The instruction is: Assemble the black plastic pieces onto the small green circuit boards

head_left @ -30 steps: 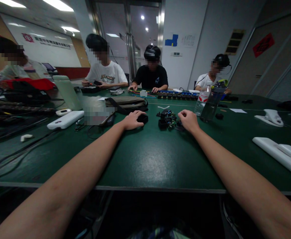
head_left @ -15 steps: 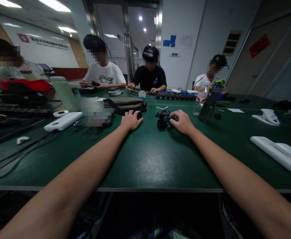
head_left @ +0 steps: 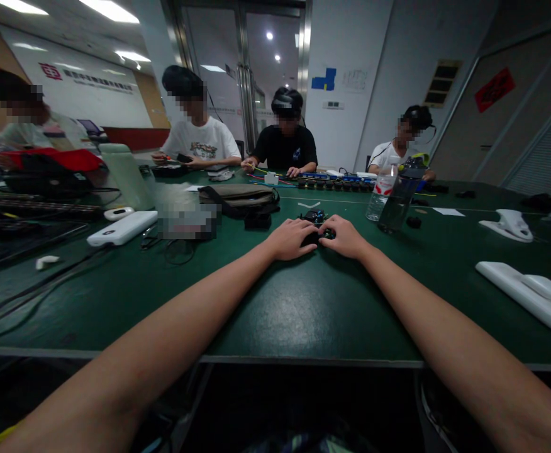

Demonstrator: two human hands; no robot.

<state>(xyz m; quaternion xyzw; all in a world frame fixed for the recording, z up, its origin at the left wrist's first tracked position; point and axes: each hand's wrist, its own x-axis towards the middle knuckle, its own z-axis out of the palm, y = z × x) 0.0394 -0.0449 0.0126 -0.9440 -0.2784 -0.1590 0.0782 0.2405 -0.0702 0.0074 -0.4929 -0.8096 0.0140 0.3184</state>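
Note:
A cluster of small black parts (head_left: 314,217) lies on the green table (head_left: 294,314) in front of me. My left hand (head_left: 294,240) is at its left side, fingers curved over a black piece (head_left: 310,238), which it grips. At the right side, my right hand (head_left: 343,236) has its thumb and fingers closed on part of the cluster; the exact piece is too small and covered to name. The fingertips of both hands nearly meet. A separate black box (head_left: 257,221) sits beyond my left wrist, near a grey-brown bag.
The bag (head_left: 240,199), a green bottle (head_left: 125,176) and a white device (head_left: 122,228) are at the left. Two clear bottles (head_left: 400,198) stand at the right, with white devices (head_left: 525,292) farther right. Several people sit across the table.
My left hand has moved right, from the black box to the black parts, and the box now shows uncovered. My right hand stays at the parts with its fingers lower around them.

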